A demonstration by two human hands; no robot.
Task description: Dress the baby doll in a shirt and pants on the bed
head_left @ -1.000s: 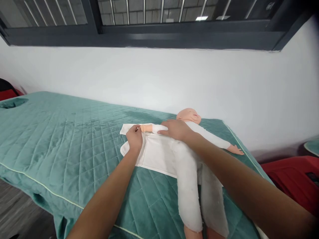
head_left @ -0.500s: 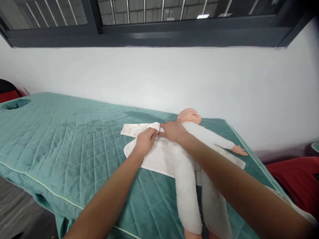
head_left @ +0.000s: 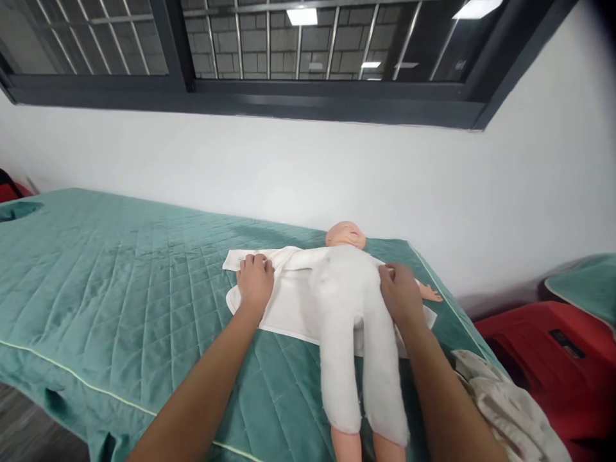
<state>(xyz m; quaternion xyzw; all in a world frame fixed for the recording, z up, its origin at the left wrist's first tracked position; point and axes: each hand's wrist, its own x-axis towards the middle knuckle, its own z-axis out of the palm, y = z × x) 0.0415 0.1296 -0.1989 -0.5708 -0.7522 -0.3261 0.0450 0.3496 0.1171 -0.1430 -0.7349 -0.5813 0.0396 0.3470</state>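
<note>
A baby doll (head_left: 344, 289) with a white cloth body lies on its back, its head toward the wall. Spread open beneath it is a white baby shirt (head_left: 293, 305). The doll's arm on the left runs into one sleeve of the shirt. My left hand (head_left: 256, 282) has its fingers curled round the fabric of that sleeve. Beside the doll's hip and its other arm, my right hand (head_left: 401, 292) is closed, and what its fingers hold is hidden. The doll's hand (head_left: 429, 293) on the right shows bare beyond my right hand.
A green quilted cover (head_left: 158, 301) lies over the bed. Crumpled pale cloth (head_left: 510, 404) is at the lower right, near a red plastic chair (head_left: 543, 359). Behind the bed stand a white wall (head_left: 269, 167) and a dark-framed window (head_left: 298, 99).
My right hand has moved from the sleeve on the left across to the doll's right-hand side in view. My left hand has shifted slightly left along the sleeve. The view has tilted up.
</note>
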